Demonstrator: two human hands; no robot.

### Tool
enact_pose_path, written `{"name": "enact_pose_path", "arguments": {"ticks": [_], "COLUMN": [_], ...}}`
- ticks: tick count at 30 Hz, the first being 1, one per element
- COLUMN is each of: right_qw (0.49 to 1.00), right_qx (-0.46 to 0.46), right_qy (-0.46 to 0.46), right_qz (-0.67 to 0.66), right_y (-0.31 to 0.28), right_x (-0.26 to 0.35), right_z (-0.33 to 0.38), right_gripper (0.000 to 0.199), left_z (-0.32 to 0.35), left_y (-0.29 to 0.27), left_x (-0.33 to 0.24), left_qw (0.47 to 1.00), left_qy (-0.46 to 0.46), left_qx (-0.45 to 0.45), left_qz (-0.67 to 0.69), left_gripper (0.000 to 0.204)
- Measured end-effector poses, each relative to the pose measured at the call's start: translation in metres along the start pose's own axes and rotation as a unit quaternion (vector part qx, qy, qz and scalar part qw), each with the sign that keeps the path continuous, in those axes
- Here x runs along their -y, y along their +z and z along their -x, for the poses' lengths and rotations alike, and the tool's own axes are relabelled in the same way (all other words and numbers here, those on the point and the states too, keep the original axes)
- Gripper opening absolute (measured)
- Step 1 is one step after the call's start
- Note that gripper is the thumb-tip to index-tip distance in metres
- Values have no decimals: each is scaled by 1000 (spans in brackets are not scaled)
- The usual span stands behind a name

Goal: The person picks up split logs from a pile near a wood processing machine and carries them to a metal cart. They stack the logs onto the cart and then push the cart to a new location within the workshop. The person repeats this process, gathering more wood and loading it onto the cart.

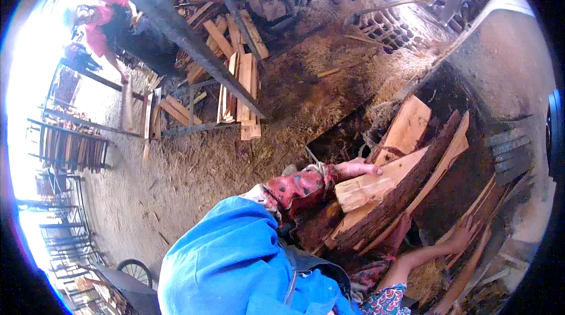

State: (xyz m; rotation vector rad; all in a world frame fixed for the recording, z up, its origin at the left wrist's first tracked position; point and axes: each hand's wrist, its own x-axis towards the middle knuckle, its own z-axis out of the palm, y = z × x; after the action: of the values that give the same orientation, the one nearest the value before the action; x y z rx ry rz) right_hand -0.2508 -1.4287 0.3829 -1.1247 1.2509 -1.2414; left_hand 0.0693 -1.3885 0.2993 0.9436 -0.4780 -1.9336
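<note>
My left hand point(356, 169), below a red sleeve with dark spots, is closed on the edge of a split wood slab point(371, 188), thumb on top and the other fingers mostly hidden. The slab lies over longer bark-edged slabs point(406, 188) that slant across my front. Another pale slab point(406, 126) lies just beyond that hand. Farther right, my right hand point(462, 235) reaches with fingers stretched out over thin wood slabs point(485, 215) leaning by a wall; it seems to touch them.
At the left, a person in a pink top point(100, 26) bends beside a metal frame point(200, 44). Sawn planks point(238, 88) are heaped at that frame. Stacked timber point(73, 147) and a wheel point(135, 271) stand far left. A curved pole point(424, 2) crosses the upper right, above a sawdust-strewn floor point(176, 203).
</note>
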Motion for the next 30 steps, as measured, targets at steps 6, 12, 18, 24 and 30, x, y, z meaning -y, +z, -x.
{"name": "enact_pose_path", "arguments": {"ticks": [6,12,18,24,30], "right_qw": [999,990,986,987,985], "right_qx": [18,24,36,142,165], "right_qy": [38,126,130,63,28], "right_qz": [32,57,99,30,35], "right_y": [17,26,55,107,121], "right_x": [-15,-65,-62,-37,-18], "right_z": [18,65,80,81,93], "right_gripper": [62,63,68,83,87], "left_z": [15,39,68,120,162], "left_y": [-6,-10,-30,-35,-25], "left_x": [9,0,-7,-24,-41], "left_qw": [999,999,996,984,964], "left_qy": [7,0,76,173,264], "left_qx": [-8,-2,12,-18,-44], "left_qz": [44,42,44,33,-3], "left_gripper": [74,73,75,78,74]}}
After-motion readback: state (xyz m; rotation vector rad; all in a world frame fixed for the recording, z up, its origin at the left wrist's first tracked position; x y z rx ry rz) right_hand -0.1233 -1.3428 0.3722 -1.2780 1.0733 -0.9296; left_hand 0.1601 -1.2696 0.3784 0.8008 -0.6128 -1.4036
